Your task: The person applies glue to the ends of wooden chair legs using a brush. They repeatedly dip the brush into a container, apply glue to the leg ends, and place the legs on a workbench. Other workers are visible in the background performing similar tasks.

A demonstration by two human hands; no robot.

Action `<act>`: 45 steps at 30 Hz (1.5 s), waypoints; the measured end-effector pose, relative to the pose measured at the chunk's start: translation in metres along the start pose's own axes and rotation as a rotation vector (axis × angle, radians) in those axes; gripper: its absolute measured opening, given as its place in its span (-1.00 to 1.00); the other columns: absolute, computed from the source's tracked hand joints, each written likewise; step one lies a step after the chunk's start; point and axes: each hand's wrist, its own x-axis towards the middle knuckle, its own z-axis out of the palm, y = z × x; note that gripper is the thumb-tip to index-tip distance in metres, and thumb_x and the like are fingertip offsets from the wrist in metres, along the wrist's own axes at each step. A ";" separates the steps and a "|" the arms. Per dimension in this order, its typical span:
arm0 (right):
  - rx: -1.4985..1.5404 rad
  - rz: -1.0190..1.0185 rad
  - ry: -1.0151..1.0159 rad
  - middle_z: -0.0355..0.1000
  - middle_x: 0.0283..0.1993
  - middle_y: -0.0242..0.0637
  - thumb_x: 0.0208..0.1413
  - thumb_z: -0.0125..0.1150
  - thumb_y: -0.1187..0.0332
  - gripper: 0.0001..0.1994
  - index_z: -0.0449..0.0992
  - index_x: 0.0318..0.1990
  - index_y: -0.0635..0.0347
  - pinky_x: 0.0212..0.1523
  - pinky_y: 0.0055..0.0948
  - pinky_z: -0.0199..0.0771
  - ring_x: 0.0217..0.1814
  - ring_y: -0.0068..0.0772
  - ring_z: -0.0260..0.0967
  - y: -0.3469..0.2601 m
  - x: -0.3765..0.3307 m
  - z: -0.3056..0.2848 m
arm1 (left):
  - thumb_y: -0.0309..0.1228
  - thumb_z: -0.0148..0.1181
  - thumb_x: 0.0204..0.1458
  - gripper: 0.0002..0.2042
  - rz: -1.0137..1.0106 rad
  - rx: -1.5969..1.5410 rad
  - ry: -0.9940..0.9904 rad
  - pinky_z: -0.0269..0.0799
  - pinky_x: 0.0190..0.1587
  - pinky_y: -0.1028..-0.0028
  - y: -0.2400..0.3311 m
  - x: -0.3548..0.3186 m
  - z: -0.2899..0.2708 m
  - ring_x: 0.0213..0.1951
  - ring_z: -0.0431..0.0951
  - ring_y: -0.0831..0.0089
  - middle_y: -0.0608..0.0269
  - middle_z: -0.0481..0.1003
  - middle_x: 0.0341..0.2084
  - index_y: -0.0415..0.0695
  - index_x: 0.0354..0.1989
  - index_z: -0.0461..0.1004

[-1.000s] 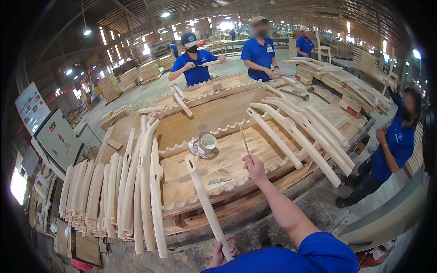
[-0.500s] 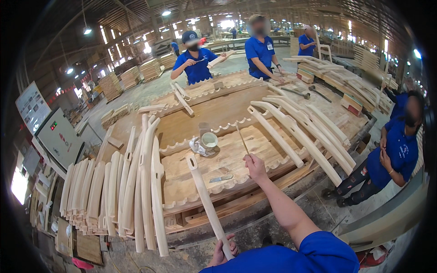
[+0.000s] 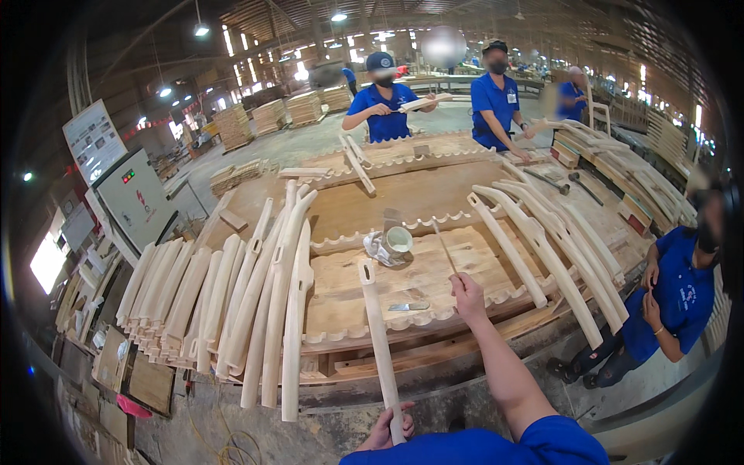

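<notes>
— What colour are the curved chair parts (image 3: 232, 310)?
— Pale, unfinished wood, like the slat (image 3: 380, 341) and the workbench (image 3: 387, 201).
— And the people's shirts (image 3: 682, 298)?
— Bright blue, all of them; one wears a dark blue cap (image 3: 380, 60).
— The cup (image 3: 398, 239)?
— Whitish, on crinkled silver foil (image 3: 377, 249).

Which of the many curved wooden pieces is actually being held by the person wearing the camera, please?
The slotted piece standing alone before the bench, gripped at its lower end by the left hand; the others lie in stacks, untouched.

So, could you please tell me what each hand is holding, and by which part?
The left hand grips the curved wooden chair part at its lower end. The right hand pinches the thin stick near its lower end.
</notes>
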 end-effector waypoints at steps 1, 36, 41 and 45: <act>0.025 -0.006 0.008 0.28 -0.65 -0.40 0.13 -0.01 0.34 -0.81 0.46 -0.32 0.28 -0.51 -0.63 0.22 -0.57 -0.66 0.22 0.000 0.000 0.001 | 0.01 -0.13 0.11 -0.43 0.000 -0.013 -0.014 0.23 -0.40 0.47 0.000 -0.001 -0.001 -0.49 0.27 0.42 0.25 0.26 -0.56 -0.17 0.14 0.12; 0.081 -0.048 0.019 0.24 -0.67 -0.45 0.18 -0.11 0.35 -0.78 0.39 -0.40 0.28 -0.55 -0.65 0.20 -0.62 -0.69 0.19 0.014 0.002 0.001 | -0.40 0.25 -0.12 -0.51 0.496 0.546 0.363 0.26 -0.67 0.56 0.024 0.003 0.023 -0.66 0.35 0.56 0.32 0.34 -0.64 -0.07 0.00 0.19; 0.205 -0.024 0.050 0.25 -0.67 -0.44 0.21 -0.13 0.33 -0.77 0.38 -0.38 0.28 -0.57 -0.65 0.16 -0.64 -0.69 0.15 0.030 0.003 0.004 | -0.37 0.13 -0.01 -0.52 0.567 0.815 0.341 0.38 -0.46 0.47 0.101 0.008 0.059 -0.52 0.39 0.44 0.18 0.34 -0.51 -0.23 0.04 0.08; 0.323 0.046 0.030 0.21 -0.64 -0.53 0.25 -0.16 0.25 -0.76 0.36 -0.33 0.20 -0.65 -0.75 0.00 -0.65 -0.80 0.04 0.022 0.000 0.001 | -0.47 0.13 -0.07 -0.52 0.748 0.846 0.386 0.42 -0.47 0.50 0.140 0.041 0.044 -0.51 0.44 0.48 0.14 0.36 -0.43 -0.24 0.01 0.06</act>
